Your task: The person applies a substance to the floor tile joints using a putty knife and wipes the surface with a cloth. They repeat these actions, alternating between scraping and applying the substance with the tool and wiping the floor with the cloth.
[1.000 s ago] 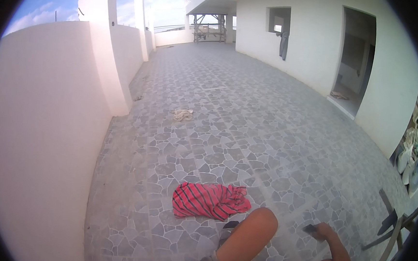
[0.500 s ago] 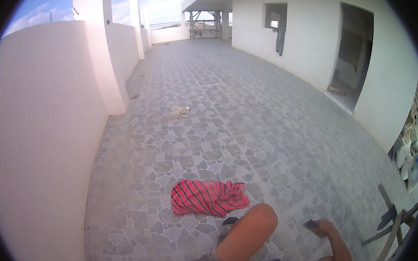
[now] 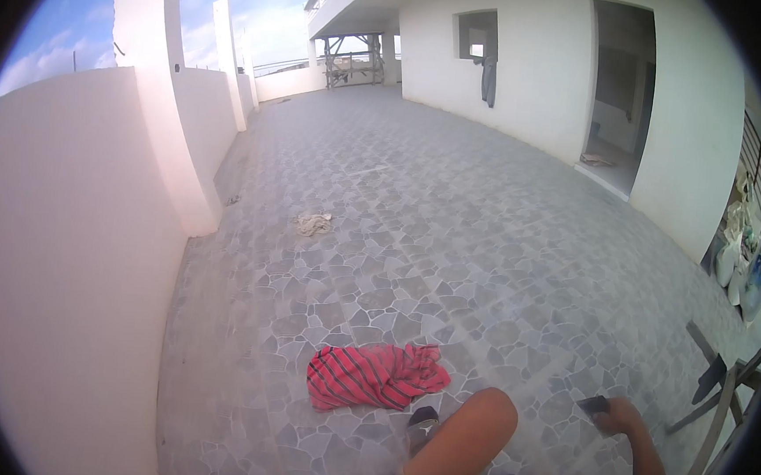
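Note:
Low over the patterned tile floor, on the right of the head view, my right hand is closed on a small dark flat object. Its exact kind is too small to tell. My bent knee is left of that hand. A crumpled red cloth with dark stripes lies on the tiles in front of my foot, apart from the hand. My left hand is out of the picture.
A pale rag lies farther ahead on the floor. A white wall runs along the left. At right are a wooden frame, hanging bags and a doorway. Dark clothing hangs from a window.
My right hand has shifted to the right with the dark object over the tiles. The view has tilted up and turned slightly right. The striped cloth lies as before.

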The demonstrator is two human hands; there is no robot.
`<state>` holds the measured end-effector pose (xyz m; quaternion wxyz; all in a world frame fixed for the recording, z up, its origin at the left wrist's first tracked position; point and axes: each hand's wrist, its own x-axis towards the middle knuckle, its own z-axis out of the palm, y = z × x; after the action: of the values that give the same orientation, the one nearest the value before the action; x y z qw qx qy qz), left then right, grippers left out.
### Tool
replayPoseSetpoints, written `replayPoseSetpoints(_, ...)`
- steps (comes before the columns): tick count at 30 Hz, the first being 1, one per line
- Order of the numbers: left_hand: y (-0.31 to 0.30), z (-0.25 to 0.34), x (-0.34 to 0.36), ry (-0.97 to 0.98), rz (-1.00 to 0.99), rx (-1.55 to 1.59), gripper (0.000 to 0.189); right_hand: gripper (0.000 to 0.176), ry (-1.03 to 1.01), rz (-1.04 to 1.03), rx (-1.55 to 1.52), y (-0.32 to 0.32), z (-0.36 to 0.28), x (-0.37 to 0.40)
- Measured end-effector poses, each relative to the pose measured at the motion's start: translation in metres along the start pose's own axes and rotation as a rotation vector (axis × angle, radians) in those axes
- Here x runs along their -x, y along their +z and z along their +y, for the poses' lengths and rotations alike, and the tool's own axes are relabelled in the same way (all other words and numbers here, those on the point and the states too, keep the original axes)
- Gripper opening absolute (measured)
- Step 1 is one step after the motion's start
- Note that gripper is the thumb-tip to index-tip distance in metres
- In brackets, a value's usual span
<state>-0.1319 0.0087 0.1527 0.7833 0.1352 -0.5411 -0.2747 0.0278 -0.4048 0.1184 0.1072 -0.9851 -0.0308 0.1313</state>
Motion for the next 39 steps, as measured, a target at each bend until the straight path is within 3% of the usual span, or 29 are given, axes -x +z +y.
replayPoseSetpoints(1,-0.006,0.0,0.003,0.007,0.03,-0.002,0.04,0.035,-0.043,0.119,0.051,0.018,0.04,-0.01)
replayPoseSetpoints(4,-0.033,-0.013,0.023,0.033,0.179,-0.005,0.04,0.036,0.074,0.146,-0.335,0.032,0.077,0.009)
replayPoseSetpoints(7,-0.075,-0.006,0.053,0.003,0.57,-0.133,0.04,0.042,0.225,0.215,-0.723,0.071,0.083,0.031)
replayPoseSetpoints(8,-0.089,-0.002,0.06,-0.037,0.72,-0.233,0.04,0.052,0.254,0.282,-0.839,0.092,0.081,0.035)
replayPoseSetpoints(10,-0.113,0.0,0.073,-0.223,1.049,-0.482,0.038,0.052,0.331,0.345,-1.011,0.142,0.071,0.041)
replayPoseSetpoints(13,-0.158,-0.004,0.097,-0.37,1.346,-0.561,0.036,0.052,0.401,0.355,-1.125,0.204,0.056,0.045)
replayPoseSetpoints(19,-0.238,-0.038,0.21,-0.91,1.318,-1.141,0.038,0.051,0.427,0.328,-1.108,0.268,0.033,0.034)
replayPoseSetpoints(22,-0.26,-0.064,0.282,-0.992,1.168,-1.529,0.043,0.051,0.428,0.314,-1.087,0.275,0.029,0.032)
replayPoseSetpoints(25,-0.269,-0.084,0.337,-1.128,1.09,-1.662,0.047,0.051,0.428,0.308,-1.064,0.28,0.026,0.035)
replayPoseSetpoints(28,-0.251,-0.094,0.366,-1.39,1.112,-1.49,0.044,0.051,0.426,0.306,-1.043,0.281,0.026,0.037)
replayPoseSetpoints(30,-0.244,-0.11,0.425,-1.546,1.009,-1.429,0.049,0.051,0.424,0.311,-1.027,0.282,0.024,0.038)
replayPoseSetpoints(32,-0.212,-0.104,0.406,-1.782,0.655,-0.943,0.05,0.051,0.422,0.312,-1.003,0.281,0.022,0.036)
replayPoseSetpoints(35,-0.193,-0.101,0.398,-1.803,0.581,-0.697,0.05,0.05,0.426,0.314,-0.968,0.28,0.016,0.036)
replayPoseSetpoints(39,-0.191,-0.097,0.395,-1.743,0.733,-0.803,0.05,0.05,0.427,0.309,-0.941,0.277,0.011,0.032)
